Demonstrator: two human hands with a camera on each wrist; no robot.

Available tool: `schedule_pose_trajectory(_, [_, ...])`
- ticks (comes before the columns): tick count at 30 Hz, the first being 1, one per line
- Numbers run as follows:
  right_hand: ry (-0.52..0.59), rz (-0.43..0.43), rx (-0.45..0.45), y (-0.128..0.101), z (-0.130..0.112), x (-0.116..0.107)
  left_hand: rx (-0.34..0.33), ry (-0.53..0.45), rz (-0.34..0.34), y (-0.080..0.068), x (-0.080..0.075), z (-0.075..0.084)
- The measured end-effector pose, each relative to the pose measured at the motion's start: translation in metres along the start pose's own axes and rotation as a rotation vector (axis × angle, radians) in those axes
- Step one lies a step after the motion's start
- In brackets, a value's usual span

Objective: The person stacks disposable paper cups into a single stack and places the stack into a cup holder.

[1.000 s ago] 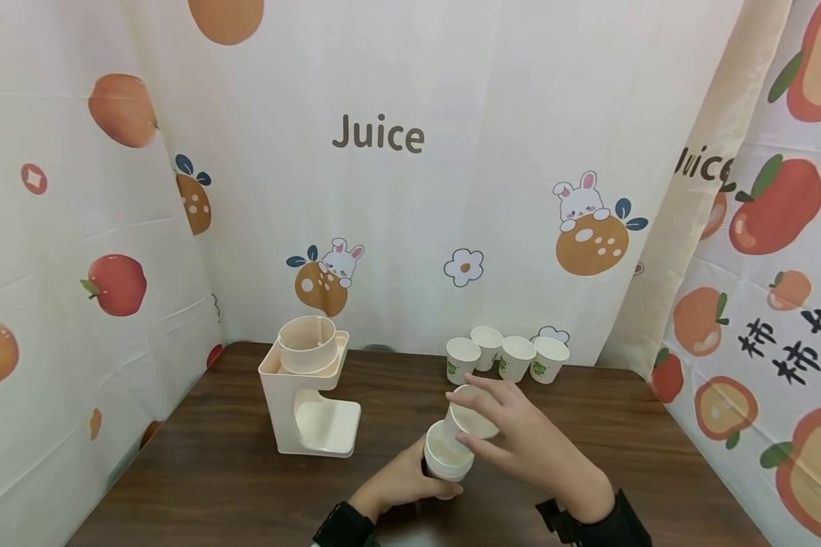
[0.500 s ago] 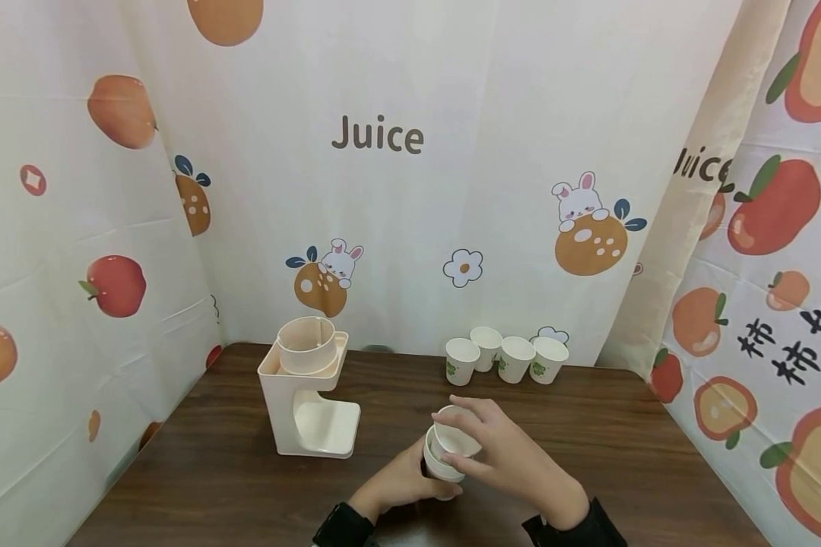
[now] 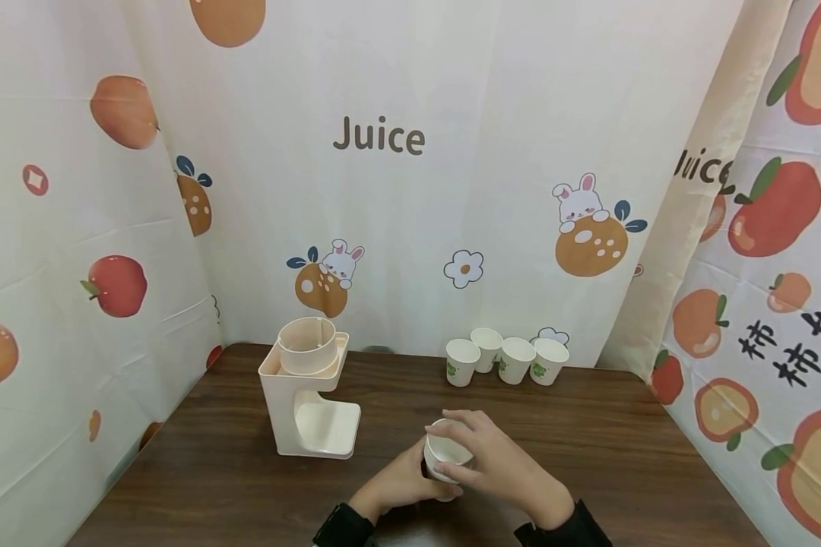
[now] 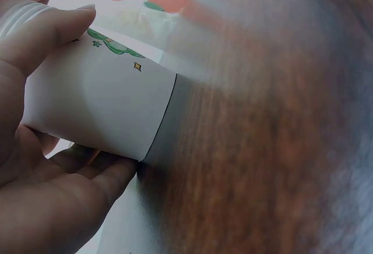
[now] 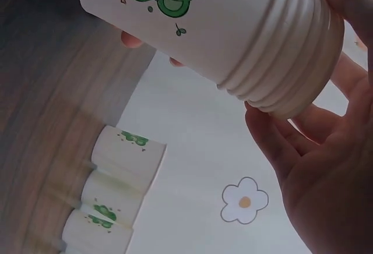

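In the head view a stack of nested white paper cups [image 3: 448,451] stands near the front of the brown table. My left hand [image 3: 398,480] grips its lower part, thumb on the near side. From the right, my right hand [image 3: 498,462] holds the topmost cup by its rim. Seen from the left wrist, the bottom cup [image 4: 111,105] shows a green print, its base close over the wood. Several rims lie tightly nested on the stack [image 5: 198,27] in the right wrist view, where fingers [image 5: 274,143] curl about the uppermost rim.
Several white paper cups [image 3: 516,360] with green prints stand upright at the back of the table [image 3: 588,456]. A cream-coloured appliance [image 3: 280,410] with a round open top and flat foot stands at left. Fruit-printed curtains [image 3: 410,213] enclose the back and sides.
My right hand has moved down and left, bringing the top cup from a tilt above the stack into it. The left hand and the cups at the back have stayed put.
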State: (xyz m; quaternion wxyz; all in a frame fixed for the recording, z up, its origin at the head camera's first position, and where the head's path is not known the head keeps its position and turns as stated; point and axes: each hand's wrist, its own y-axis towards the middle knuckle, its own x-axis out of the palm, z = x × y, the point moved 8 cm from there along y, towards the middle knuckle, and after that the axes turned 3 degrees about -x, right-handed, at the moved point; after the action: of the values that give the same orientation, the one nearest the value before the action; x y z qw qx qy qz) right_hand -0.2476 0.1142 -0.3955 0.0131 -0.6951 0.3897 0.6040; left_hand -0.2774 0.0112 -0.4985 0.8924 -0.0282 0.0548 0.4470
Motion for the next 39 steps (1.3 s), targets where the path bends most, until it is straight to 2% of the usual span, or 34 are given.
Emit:
schedule_pose_trajectory(10, [0.016,-0.011,0.011,-0.001,0.002,0.003,0.008,-0.027,-0.018,-0.001,0.001,0.001])
schedule_pose_trajectory(19, [0.012,-0.027,0.046,-0.003,0.003,0.002,0.003,0.003,-0.005,-0.001,0.001,0.003])
schedule_pose_trajectory(32, [-0.096,0.057,0.039,0.001,0.017,-0.017,0.015,-0.001,0.015,-0.001,0.0,0.001])
schedule_pose_trajectory(39, [-0.116,0.096,0.095,0.008,0.038,-0.027,0.013,-0.005,0.014,0.001,0.0,0.0])
